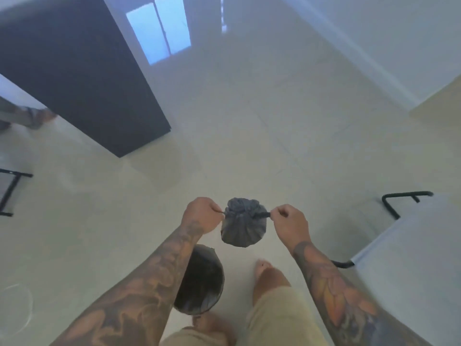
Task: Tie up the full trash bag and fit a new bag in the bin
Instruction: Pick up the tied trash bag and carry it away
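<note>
I see mostly pale tiled floor from my head view, hazy throughout. A big dark cabinet stands far left, and a white table with black tube legs sits at the right edge. Another black frame pokes in at the left edge.

Below me, close to my feet, stands the bin, round and dark inside; I cannot tell whether a liner is already in it, since my left forearm crosses its near side.

The full trash bag hangs in the air ahead of the bin, between my 2 hands, gathered to a bunched neck on top. Its 2 tie ends run out sideways from that neck, 1 each way, so the line of the tie lies left to right across my view and the bag's bulk hangs below it.

My left hand is clenched round the left tie end, right against the bag. My right hand pinches the right tie end, a touch further off the neck. Both sit level with the knot.

I judge the knot is being cinched, so the pull must go straight outward along that left-right line, evenly from both sides. Fitting the new bag looks not yet begun; no fresh bag is in sight.
</note>
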